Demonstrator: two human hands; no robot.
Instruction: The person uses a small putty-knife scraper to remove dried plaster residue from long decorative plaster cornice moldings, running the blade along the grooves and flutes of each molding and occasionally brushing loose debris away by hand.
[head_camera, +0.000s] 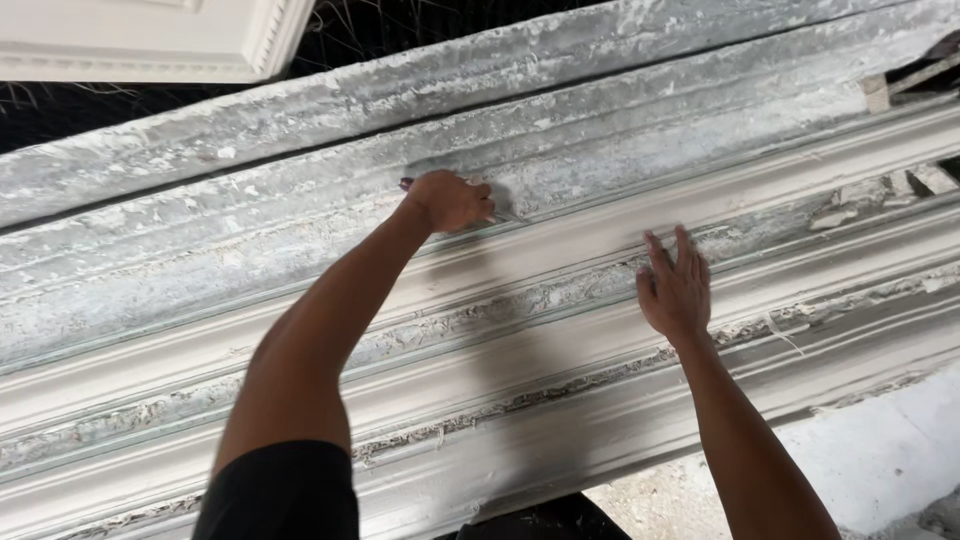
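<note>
The long white plaster moulding (560, 330) lies slantwise across the counter before me, running off both edges of view. My right hand (675, 290) rests flat and open on its middle ridge; best to keep that pressure even. My left hand (450, 200) is clenched on a small tool (406, 184) (only a purplish tip shows), its working end hidden.

Soft, even daylight is falling across the long plaster moulding (560, 330), keeping its white ridges bright without glare. The left hand (452, 200) and its forearm are casting a faint grey shadow down the moulding beneath them. The gap at the top is sinking into near black. Focus is holding sharp overall, with slight softening toward the edges.
</note>
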